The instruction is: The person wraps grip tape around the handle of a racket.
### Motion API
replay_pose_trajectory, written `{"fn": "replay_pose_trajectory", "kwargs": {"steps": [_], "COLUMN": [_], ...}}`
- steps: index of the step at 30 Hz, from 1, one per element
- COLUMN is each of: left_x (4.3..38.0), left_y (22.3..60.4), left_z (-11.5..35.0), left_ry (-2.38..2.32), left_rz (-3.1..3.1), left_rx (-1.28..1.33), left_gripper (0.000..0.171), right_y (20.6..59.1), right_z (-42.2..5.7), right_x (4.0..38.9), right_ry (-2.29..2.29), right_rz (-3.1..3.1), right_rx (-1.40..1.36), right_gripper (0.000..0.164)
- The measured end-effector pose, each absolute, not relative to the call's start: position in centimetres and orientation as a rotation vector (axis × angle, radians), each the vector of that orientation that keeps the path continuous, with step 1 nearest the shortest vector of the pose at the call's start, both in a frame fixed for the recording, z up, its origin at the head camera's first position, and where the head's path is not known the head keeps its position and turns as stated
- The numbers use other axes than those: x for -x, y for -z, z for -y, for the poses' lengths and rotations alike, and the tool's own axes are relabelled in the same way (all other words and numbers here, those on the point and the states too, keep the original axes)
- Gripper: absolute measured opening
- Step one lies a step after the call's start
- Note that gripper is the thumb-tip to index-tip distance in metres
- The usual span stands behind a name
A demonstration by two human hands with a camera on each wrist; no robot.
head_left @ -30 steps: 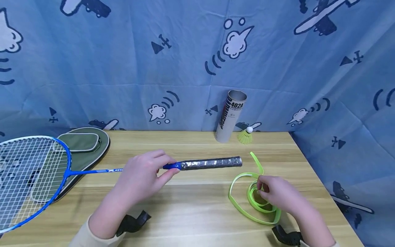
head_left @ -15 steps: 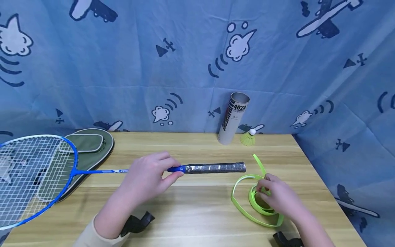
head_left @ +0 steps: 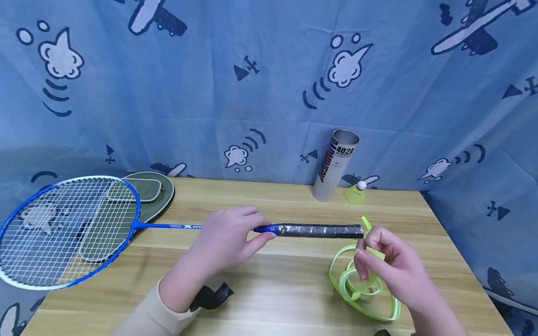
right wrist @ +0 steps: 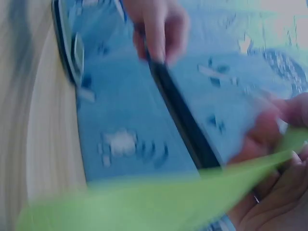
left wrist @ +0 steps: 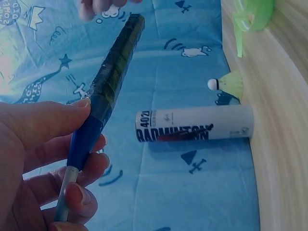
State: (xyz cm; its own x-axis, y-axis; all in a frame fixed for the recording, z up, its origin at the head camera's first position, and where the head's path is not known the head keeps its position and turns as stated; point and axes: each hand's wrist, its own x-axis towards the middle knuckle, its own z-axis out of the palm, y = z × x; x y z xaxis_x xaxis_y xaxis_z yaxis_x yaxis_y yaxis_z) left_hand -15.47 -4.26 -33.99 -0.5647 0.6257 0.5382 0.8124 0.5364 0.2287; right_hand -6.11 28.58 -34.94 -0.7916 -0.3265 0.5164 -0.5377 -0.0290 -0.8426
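Note:
A blue-and-white badminton racket (head_left: pixel 319 230) is held level above the table, its handle wrapped in shiny dark tape. My left hand (head_left: pixel 231 235) grips it at the blue cone and shaft; in the left wrist view the thumb presses the cone (left wrist: pixel 85 139) while fingers curl behind. Just past the handle's butt end, my right hand (head_left: pixel 399 270) pinches a lime-green grip tape (head_left: pixel 342 284). Loose coils of that strip hang or lie below the right hand. A blurred stretch of the tape (right wrist: pixel 130 204) crosses the right wrist view in front of the handle.
Behind the racket head lies a dark green racket bag (head_left: pixel 164 205). A shuttlecock tube (head_left: pixel 334 170) stands at the table's back edge, with a yellow shuttlecock (head_left: pixel 355 196) beside it. Blue patterned cloth (head_left: pixel 189 93) hangs behind and at the right.
My right hand has lifted from the coils with the grip tape and turned, coming close to the handle's end. My left hand keeps its hold on the racket. The head view has shifted slightly.

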Motion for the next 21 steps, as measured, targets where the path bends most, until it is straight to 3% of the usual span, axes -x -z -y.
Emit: {"fn": "replay_pose_trajectory", "kwargs": {"steps": [8, 12, 15, 21], "left_x": [15.5, 15.4, 15.4, 15.6], "left_y": [33.4, 33.3, 33.2, 33.3], "left_z": [2.9, 2.8, 2.8, 2.5], "left_ry": [0.653, 0.66, 0.658, 0.638], "left_rz": [2.387, 2.409, 2.422, 2.425], "left_rx": [1.2, 1.205, 1.209, 1.216], "left_gripper": [0.016, 0.016, 0.016, 0.017], "right_y": [33.1, 33.1, 33.2, 32.9], "right_z": [-24.4, -23.3, -22.8, -22.9], "right_x": [6.6, 7.6, 8.2, 7.6], "right_ry": [-1.928, -2.045, -2.106, -2.13], "right_rz": [2.227, 1.995, 1.833, 1.909], "right_rx": [-0.6, -0.814, -0.923, -0.789], "right_gripper": [0.036, 0.028, 0.038, 0.047]}}
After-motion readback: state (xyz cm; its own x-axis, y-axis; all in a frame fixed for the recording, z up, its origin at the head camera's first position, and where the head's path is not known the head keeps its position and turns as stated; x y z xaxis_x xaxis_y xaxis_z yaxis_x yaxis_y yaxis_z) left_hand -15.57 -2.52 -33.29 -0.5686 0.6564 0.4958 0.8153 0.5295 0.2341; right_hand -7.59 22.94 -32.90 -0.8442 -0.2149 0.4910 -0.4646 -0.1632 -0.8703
